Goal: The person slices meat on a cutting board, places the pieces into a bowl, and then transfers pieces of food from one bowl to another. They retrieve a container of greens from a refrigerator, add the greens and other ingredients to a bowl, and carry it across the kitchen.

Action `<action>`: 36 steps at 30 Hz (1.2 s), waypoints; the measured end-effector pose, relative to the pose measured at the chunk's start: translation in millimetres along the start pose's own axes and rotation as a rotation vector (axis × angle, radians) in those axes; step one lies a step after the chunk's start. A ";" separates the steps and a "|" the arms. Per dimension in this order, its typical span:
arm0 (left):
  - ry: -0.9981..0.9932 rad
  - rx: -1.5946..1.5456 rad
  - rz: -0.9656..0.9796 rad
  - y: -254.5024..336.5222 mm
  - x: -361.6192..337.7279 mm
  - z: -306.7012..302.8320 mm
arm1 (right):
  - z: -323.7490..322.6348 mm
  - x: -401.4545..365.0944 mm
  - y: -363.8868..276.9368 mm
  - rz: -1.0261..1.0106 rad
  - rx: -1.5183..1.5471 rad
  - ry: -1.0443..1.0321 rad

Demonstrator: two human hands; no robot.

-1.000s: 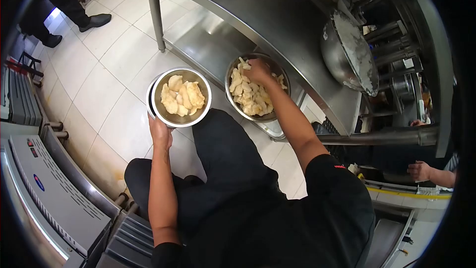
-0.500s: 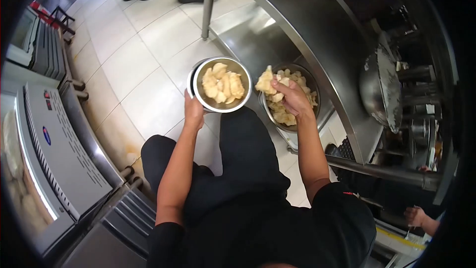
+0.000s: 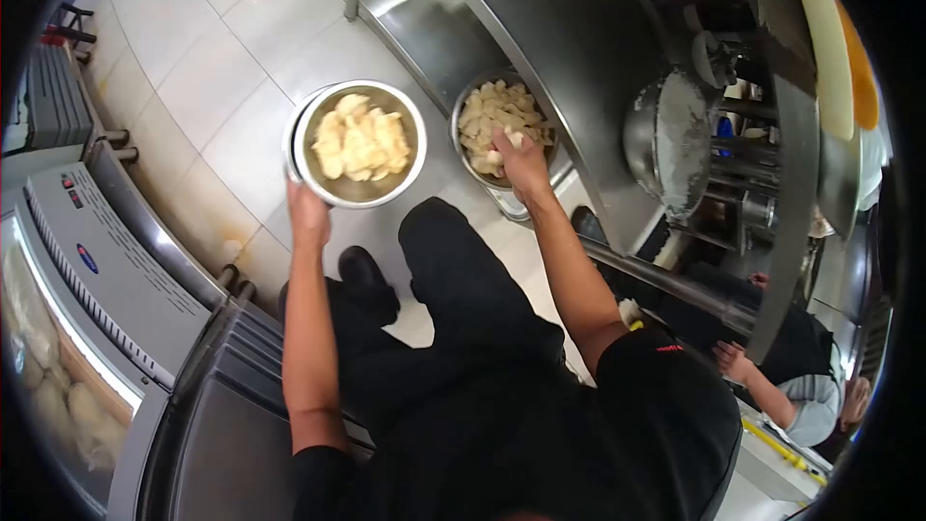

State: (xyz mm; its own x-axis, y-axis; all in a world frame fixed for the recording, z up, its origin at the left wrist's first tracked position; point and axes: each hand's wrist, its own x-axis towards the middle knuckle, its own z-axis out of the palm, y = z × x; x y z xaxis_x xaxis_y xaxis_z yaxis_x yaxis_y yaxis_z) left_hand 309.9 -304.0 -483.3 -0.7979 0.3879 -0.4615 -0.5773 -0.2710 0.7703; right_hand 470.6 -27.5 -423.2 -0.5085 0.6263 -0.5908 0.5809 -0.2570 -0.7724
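Observation:
My left hand [image 3: 309, 212] grips the rim of a round metal bowl [image 3: 418, 147], which seems to be nested in or beside another bowl. Pale yellow food pieces [image 3: 360, 140] are heaped inside it. Over to the right, my right hand [image 3: 521, 162] is down at a larger metal container [image 3: 457, 131] on the low shelf, its fingers closed round one of the pale pieces. Many similar chunks [image 3: 500, 108] fill that container.
A steel table [image 3: 579, 48] overhangs the container on the right, with a floury metal bowl [image 3: 666, 150] beyond. A grey appliance [image 3: 106, 260] stands at left. A co-worker's hand [image 3: 735, 363] shows at lower right. Floor tiles [image 3: 231, 58] lie ahead.
My right hand has lowered into the container. More pieces lie in the held bowl, which is further left in view. The walking person's legs have almost left the view, and the camera has shifted.

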 end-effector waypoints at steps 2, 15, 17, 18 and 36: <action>0.048 -0.046 -0.028 10.8 -18.5 -5.5 | -34.0 17.7 55.4 -0.058 -0.084 0.306; 0.049 -0.085 -0.112 44.0 -115.8 66.7 | 37.2 -153.7 -134.3 -0.453 -0.348 -0.320; -0.019 -0.090 -0.102 67.6 -128.9 82.9 | 25.6 -178.6 -175.6 -0.531 -0.515 -0.250; -0.032 -0.084 -0.088 82.6 -135.9 91.2 | 17.8 -186.4 -187.5 -0.605 -0.554 -0.104; -0.356 0.176 -0.154 284.2 -242.3 227.4 | -180.1 -359.8 -279.7 -0.512 -0.048 0.268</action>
State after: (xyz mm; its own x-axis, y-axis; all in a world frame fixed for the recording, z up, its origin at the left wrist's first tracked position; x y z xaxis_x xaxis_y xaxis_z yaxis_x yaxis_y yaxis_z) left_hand 378.6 -274.7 -52.4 -0.5770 0.7005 -0.4199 -0.6217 -0.0433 0.7821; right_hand 605.5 -48.4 47.4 -0.5577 0.8278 -0.0600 0.3345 0.1580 -0.9290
